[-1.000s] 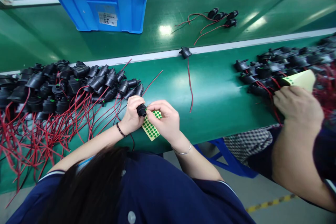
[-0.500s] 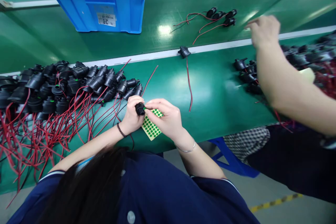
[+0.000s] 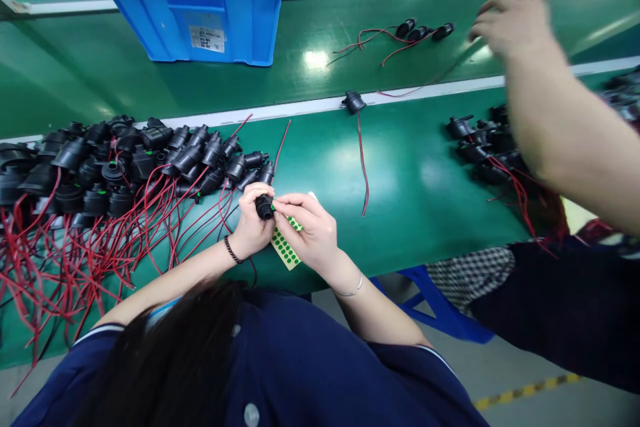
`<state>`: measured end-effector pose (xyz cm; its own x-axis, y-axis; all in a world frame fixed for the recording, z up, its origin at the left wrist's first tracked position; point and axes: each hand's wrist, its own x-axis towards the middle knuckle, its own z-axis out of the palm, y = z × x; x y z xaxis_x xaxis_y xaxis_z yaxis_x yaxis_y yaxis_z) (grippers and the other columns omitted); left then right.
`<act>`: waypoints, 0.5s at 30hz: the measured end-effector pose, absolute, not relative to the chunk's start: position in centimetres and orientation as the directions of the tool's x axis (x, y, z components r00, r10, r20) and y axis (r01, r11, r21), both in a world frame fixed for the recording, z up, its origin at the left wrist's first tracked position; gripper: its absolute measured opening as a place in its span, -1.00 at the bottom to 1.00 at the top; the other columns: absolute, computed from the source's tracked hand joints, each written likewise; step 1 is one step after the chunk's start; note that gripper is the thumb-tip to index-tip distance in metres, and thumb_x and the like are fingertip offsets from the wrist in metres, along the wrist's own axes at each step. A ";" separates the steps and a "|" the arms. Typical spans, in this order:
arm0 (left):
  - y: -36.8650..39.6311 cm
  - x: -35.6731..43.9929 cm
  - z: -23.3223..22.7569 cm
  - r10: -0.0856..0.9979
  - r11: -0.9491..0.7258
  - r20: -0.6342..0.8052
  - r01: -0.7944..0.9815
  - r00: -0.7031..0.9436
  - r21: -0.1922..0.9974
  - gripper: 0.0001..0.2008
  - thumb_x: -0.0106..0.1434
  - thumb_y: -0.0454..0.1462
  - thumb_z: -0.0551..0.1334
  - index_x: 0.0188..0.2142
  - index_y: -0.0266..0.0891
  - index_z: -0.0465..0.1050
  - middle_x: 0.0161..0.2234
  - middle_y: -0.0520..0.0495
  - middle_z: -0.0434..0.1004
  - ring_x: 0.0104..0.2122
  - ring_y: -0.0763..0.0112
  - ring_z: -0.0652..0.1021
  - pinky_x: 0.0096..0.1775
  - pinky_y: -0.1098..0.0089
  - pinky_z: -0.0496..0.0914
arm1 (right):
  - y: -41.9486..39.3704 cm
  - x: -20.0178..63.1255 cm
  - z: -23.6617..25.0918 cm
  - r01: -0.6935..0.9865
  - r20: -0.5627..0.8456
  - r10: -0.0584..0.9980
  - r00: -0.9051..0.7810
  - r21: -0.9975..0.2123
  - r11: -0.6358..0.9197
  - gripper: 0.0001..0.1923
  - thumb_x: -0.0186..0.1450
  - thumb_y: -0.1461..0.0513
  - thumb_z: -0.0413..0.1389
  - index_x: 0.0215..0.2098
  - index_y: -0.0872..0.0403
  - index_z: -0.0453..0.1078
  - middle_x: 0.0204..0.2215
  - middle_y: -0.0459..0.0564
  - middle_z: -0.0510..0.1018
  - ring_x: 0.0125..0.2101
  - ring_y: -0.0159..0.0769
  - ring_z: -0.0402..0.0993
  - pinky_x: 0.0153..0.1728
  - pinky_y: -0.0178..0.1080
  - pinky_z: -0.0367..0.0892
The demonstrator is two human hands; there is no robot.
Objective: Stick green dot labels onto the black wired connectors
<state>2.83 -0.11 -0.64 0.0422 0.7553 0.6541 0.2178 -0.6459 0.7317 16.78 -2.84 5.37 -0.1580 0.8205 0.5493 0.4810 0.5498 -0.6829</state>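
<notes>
Connector (image 3: 264, 206) half hidden between hands; co-worker's hand (image 3: 510, 17) blurred.

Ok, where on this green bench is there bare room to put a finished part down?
Bare belt lies between the lone connector's wire and the right pile. More lies between the blue crate and the three far connectors. The left pile and its red wires are crowded.

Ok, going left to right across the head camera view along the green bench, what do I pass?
Pile of black parts with red wires → left hand holding a black part → right hand over the sticker sheet → lone black part → co-worker's arm.
</notes>
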 end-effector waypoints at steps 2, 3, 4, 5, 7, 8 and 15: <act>0.0 2.8 -0.6 0.739 -0.666 0.671 0.215 0.056 0.715 -0.68 0.35 -0.31 0.15 0.05 -0.11 0.14 -0.13 -0.08 0.35 -0.11 0.33 0.49 -0.07 0.18 0.48 | -2.8 16.9 5.2 0.485 0.566 0.802 -0.191 -0.656 0.578 -0.80 0.36 0.35 0.13 -0.12 0.01 0.55 -0.18 0.06 0.64 -0.18 -0.27 0.61 -0.10 -0.14 0.56; 0.0 2.8 -0.6 0.733 -0.674 0.677 0.208 0.066 0.709 -0.68 0.35 -0.31 0.16 0.06 -0.12 0.14 -0.13 -0.09 0.35 -0.11 0.33 0.48 -0.07 0.18 0.48 | -2.7 17.1 5.2 0.470 0.562 0.803 -0.198 -0.664 0.581 -0.80 0.36 0.35 0.13 -0.12 0.01 0.55 -0.18 0.06 0.64 -0.17 -0.27 0.61 -0.10 -0.15 0.56; 0.1 2.7 -0.5 0.731 -0.678 0.679 0.197 0.075 0.708 -0.67 0.34 -0.31 0.16 0.06 -0.13 0.14 -0.13 -0.09 0.34 -0.10 0.32 0.48 -0.06 0.18 0.47 | -2.7 17.2 5.2 0.444 0.545 0.815 -0.195 -0.692 0.569 -0.80 0.36 0.34 0.14 -0.12 0.01 0.55 -0.18 0.05 0.64 -0.17 -0.27 0.61 -0.11 -0.16 0.56; 0.1 2.7 -0.4 0.733 -0.677 0.675 0.184 0.083 0.713 -0.66 0.34 -0.31 0.17 0.06 -0.13 0.14 -0.13 -0.10 0.34 -0.10 0.32 0.48 -0.06 0.18 0.47 | -2.6 17.3 5.1 0.407 0.519 0.835 -0.183 -0.733 0.545 -0.80 0.36 0.34 0.14 -0.13 0.00 0.56 -0.18 0.04 0.64 -0.17 -0.27 0.61 -0.11 -0.16 0.57; 0.0 2.7 -0.3 0.746 -0.665 0.660 0.162 0.092 0.729 -0.65 0.33 -0.32 0.17 0.06 -0.14 0.13 -0.13 -0.10 0.34 -0.11 0.32 0.48 -0.06 0.19 0.46 | -2.6 17.5 5.1 0.319 0.454 0.877 -0.158 -0.817 0.480 -0.79 0.36 0.33 0.15 -0.11 -0.02 0.56 -0.17 0.03 0.64 -0.15 -0.26 0.61 -0.11 -0.14 0.58; 0.0 2.7 -0.2 0.754 -0.656 0.649 0.156 0.096 0.739 -0.65 0.33 -0.32 0.17 0.06 -0.14 0.12 -0.13 -0.09 0.33 -0.11 0.33 0.48 -0.06 0.19 0.46 | -2.6 17.6 5.1 0.284 0.429 0.891 -0.151 -0.844 0.455 -0.78 0.36 0.33 0.15 -0.09 -0.03 0.55 -0.15 0.04 0.64 -0.13 -0.25 0.61 -0.09 -0.12 0.58; -0.4 2.5 -0.6 0.838 -0.545 0.540 0.182 0.083 0.818 -0.62 0.31 -0.35 0.19 0.08 -0.14 0.12 -0.09 -0.11 0.32 -0.09 0.31 0.48 -0.03 0.18 0.44 | -2.7 17.1 4.9 0.345 0.444 0.881 -0.163 -0.811 0.472 -0.70 0.36 0.37 0.10 0.00 0.01 0.51 -0.10 0.10 0.63 -0.04 -0.21 0.58 -0.01 -0.06 0.55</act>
